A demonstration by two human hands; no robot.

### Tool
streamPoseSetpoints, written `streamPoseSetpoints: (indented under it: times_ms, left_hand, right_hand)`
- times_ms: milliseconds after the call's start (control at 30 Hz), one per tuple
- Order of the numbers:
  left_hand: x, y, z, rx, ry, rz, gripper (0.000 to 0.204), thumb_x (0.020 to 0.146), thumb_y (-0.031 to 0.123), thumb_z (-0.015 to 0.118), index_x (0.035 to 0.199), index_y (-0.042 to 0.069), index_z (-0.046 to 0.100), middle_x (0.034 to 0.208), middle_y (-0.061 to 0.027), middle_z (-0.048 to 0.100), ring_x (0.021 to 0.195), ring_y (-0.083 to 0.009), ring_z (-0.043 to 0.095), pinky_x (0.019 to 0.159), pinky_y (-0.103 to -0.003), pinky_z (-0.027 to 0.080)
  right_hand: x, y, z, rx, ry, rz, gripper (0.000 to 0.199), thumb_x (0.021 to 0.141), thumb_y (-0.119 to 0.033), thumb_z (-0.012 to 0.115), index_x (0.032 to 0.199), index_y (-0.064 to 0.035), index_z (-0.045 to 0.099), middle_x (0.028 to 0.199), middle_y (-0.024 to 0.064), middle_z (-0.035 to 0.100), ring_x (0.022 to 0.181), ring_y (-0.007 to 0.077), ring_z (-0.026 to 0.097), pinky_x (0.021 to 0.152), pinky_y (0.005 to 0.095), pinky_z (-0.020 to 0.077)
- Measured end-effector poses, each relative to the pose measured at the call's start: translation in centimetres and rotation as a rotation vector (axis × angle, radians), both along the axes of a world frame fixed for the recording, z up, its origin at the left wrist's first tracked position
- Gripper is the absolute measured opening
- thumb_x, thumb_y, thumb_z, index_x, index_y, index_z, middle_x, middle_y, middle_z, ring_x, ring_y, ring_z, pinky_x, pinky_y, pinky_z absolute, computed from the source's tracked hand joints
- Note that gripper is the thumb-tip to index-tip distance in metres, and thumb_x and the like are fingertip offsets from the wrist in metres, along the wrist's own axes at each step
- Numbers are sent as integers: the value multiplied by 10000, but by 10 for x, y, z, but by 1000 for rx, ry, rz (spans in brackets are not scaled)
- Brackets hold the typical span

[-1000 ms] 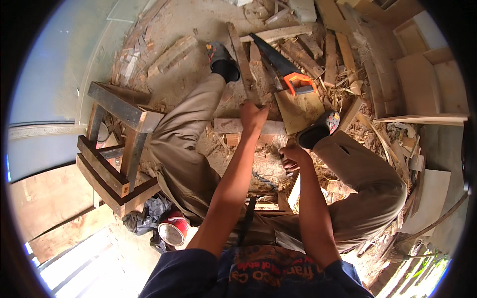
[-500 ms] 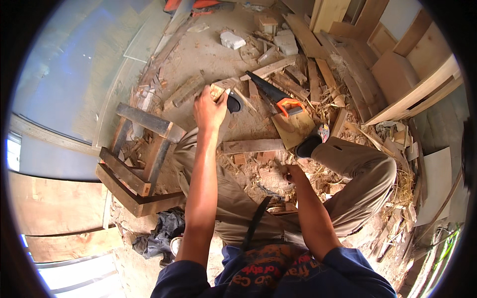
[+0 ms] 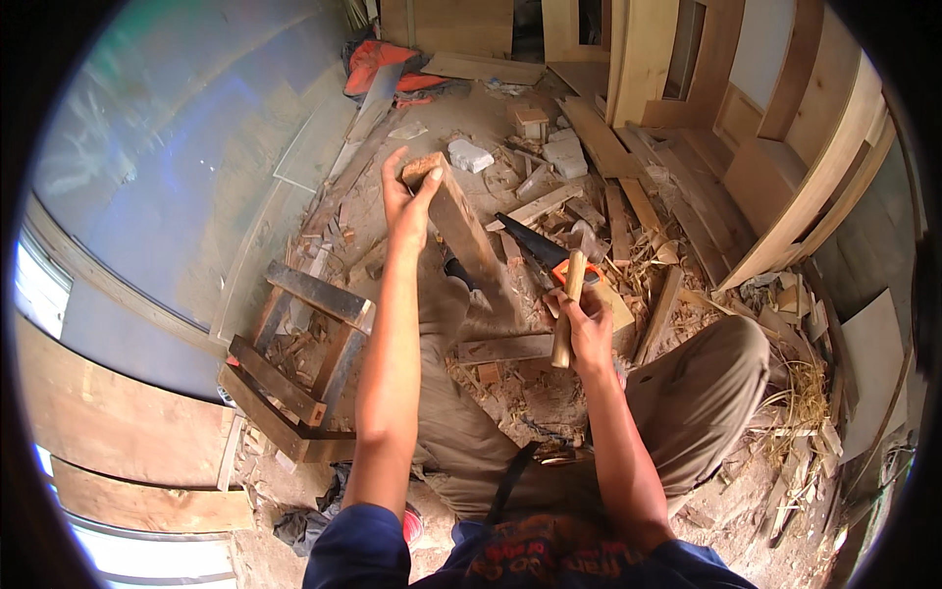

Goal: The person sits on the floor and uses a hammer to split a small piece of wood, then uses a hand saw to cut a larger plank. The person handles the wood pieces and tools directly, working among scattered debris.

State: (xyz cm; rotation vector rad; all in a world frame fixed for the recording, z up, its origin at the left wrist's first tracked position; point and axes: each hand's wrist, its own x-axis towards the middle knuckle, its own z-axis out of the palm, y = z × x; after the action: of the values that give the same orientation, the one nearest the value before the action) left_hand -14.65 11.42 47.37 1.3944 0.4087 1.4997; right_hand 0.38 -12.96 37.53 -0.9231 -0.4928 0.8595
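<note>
Presently gripping the upper end of a squared wooden beam point(image 3: 461, 234) with the left hand point(image 3: 407, 204), toward eleven o'clock from the middle of the view, with the thumb laid over the near face and one finger pointing up beside the end. Slanting that beam down toward five o'clock, to a lower end close by a short plank point(image 3: 520, 348) on the floor point(image 3: 432, 131); cannot tell whether touching. Clasping a round wooden handle point(image 3: 563, 339) in the right hand point(image 3: 589, 329), between three and four o'clock, with fingers curled about the middle; too blurred at the top to name the tool. Just beyond, between one and two o'clock, a handsaw point(image 3: 530, 239) with black blade and orange grip, partly hidden behind the handle. At eight o'clock, beside the left forearm, a dark wooden frame point(image 3: 337, 365) with joined legs. Farther off, at twelve o'clock, a white block point(image 3: 471, 155); at eleven, a crumpled orange-red cloth point(image 3: 378, 61); between two and three, an upright pale wooden panel point(image 3: 800, 221).
</note>
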Motion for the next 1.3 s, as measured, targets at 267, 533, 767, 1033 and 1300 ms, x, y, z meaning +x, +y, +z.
streamPoseSetpoints:
  times_ms: [267, 533, 767, 1033, 1300]
  left_hand:
    - [23, -13, -14, -14, 37, 34, 470, 961, 444, 601, 1178, 28, 627, 1000, -8, 591, 942, -122, 499, 920, -273, 371]
    - [28, -1, -3, -304, -43, 292, 696, 990, 635, 433, 909, -33, 607, 893, -36, 586, 866, -133, 490, 844, -297, 415]
    - [24, 7, -1, -323, -70, 420, 612, 1019, 555, 437, 758, 11, 535, 764, -8, 531, 753, -123, 442, 721, -305, 399]
    - [12, 9, -7, -384, -92, 394, 649, 983, 525, 517, 1253, -63, 561, 1205, -122, 597, 1074, -197, 573, 957, -334, 446]
    - [3, 18, -7, -350, -184, 425, 551, 1019, 509, 465, 852, 2, 605, 840, -32, 595, 785, -131, 497, 749, -313, 423]
  right_hand:
    - [-18, 2, 53, -109, -300, -24, 453, 1021, -261, 566, 1352, -13, 383, 822, 61, 583, 484, 77, 495, 406, 241, 424]
    - [-25, 70, 54, 83, -654, -134, 451, 991, -105, 573, 1353, 9, 330, 971, 164, 604, 743, 230, 612, 660, 341, 494]
    - [-31, 99, 71, 17, -921, 6, 382, 966, -48, 581, 1269, 18, 357, 940, 207, 599, 762, 271, 610, 679, 362, 483]
    - [-35, 103, 62, 22, -1014, 6, 388, 948, -33, 595, 1271, 32, 388, 1017, 243, 645, 920, 369, 673, 788, 387, 512]
    - [-22, 76, 61, -150, -1070, 137, 381, 948, -66, 619, 1254, 1, 402, 1003, 195, 669, 826, 238, 683, 673, 343, 528]
